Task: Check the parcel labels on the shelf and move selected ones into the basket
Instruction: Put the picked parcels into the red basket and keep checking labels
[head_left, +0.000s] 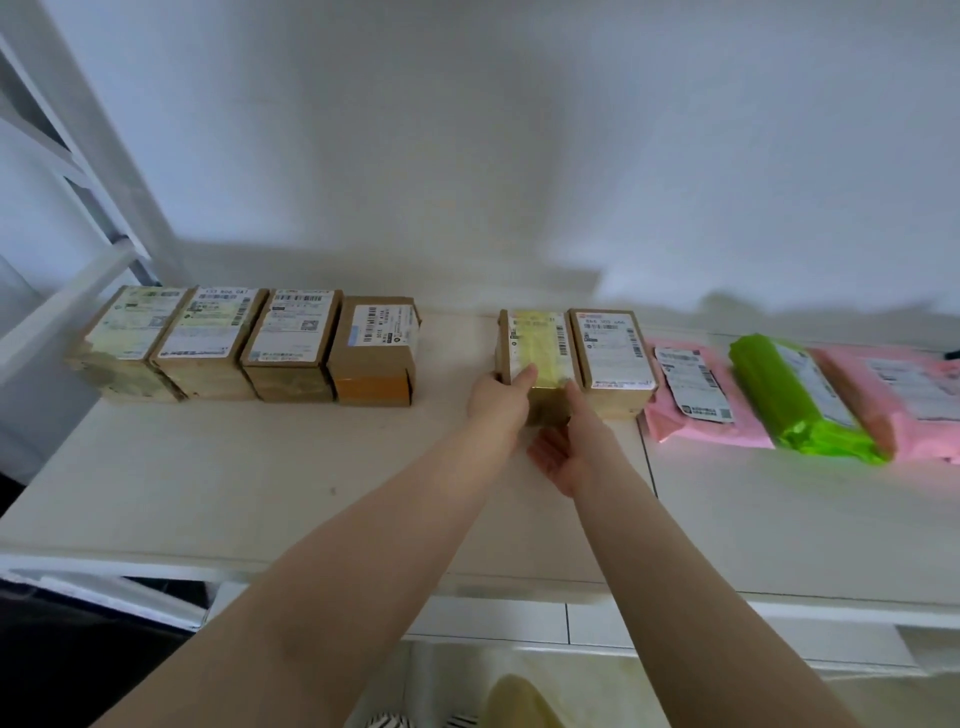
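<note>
A brown cardboard parcel with a yellowish taped label (540, 343) stands on the white shelf (260, 467), just right of a gap in the row. My left hand (501, 397) grips its near left corner, thumb on top. My right hand (569, 452) holds its near right side, palm up under the front edge. A second labelled box (613, 353) touches it on the right. Several more labelled boxes (249, 343) line the back left. No basket is in view.
Right of the boxes lie a pink mailer bag (696, 405), a green bag (795, 400) and another pink bag (904, 400). A white wall stands behind the row. A white frame (78, 171) rises at the left. The shelf's front edge runs below my forearms.
</note>
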